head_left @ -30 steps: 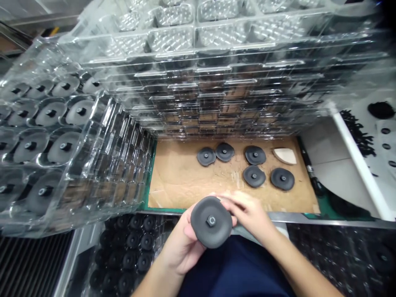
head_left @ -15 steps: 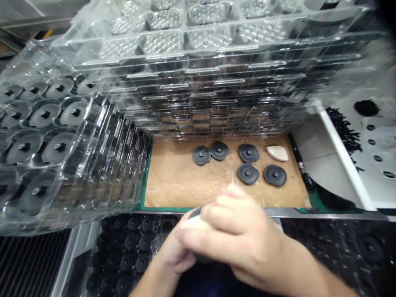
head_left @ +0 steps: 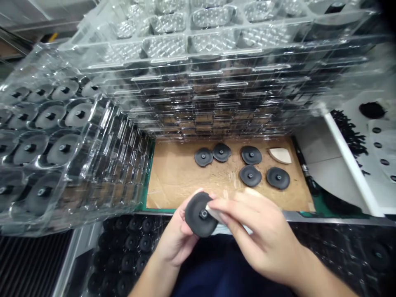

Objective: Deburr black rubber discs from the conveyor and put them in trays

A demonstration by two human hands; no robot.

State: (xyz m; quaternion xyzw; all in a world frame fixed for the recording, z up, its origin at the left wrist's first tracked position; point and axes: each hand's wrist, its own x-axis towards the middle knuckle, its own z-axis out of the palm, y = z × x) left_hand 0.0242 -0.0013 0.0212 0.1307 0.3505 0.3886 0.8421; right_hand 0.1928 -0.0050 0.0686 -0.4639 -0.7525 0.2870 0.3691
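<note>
My left hand [head_left: 177, 237] grips a black rubbery disc [head_left: 198, 220] by its edge, its short central post facing up toward me. Between the fingertips of my right hand [head_left: 260, 229] is a small off-white pad [head_left: 213, 213], partly hidden, which meets the disc close to the post. Beyond my hands, several similar discs [head_left: 250, 176] lie post-up on a brown cardboard sheet [head_left: 173, 177]. A pale wedge-shaped piece [head_left: 280, 155] rests at the sheet's right end.
Tall stacks of clear plastic trays stand behind the cardboard [head_left: 213, 86] and on the left [head_left: 108, 156], the left one holding discs. Below the bench edge are more trays of black parts [head_left: 131, 243]. On the right, a white bin wall [head_left: 349, 161] borders small black pieces [head_left: 348, 132].
My right hand has moved right and off the top of the disc, which was mostly covered before. The disc's post side now shows, and the pad touches it near the post.
</note>
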